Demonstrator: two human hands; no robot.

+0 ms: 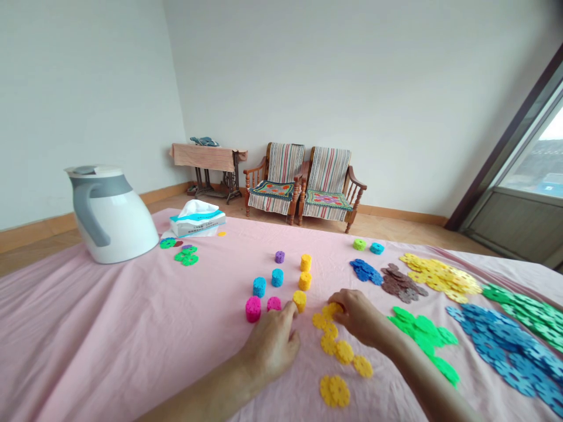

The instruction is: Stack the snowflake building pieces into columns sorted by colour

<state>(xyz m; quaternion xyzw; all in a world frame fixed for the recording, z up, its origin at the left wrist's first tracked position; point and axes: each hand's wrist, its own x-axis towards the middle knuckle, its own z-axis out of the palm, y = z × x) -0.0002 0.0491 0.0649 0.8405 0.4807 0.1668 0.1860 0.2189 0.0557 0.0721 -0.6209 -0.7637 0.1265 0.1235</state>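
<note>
My left hand (271,341) rests on the pink cloth with thumb and index finger apart. Its index fingertip is at the near side of a short yellow stack (299,300) of flower-shaped plastic discs, apparently touching it. My right hand (357,316) has its fingers closed at a yellow flower-shaped disc (331,310), which they partly cover. Loose yellow discs (344,352) lie in front of it. Two more yellow stacks (305,281) stand behind the near one. A pink stack (274,303) is partly hidden by my left hand, and another pink stack (253,309) stands left of it.
Blue stacks (259,286) and a purple stack (280,257) stand mid-table. Piles of green discs (424,334), blue discs (505,346), brown discs (399,283) and yellow discs (442,276) lie right. A white jug (118,220) and a tissue box (197,221) stand left.
</note>
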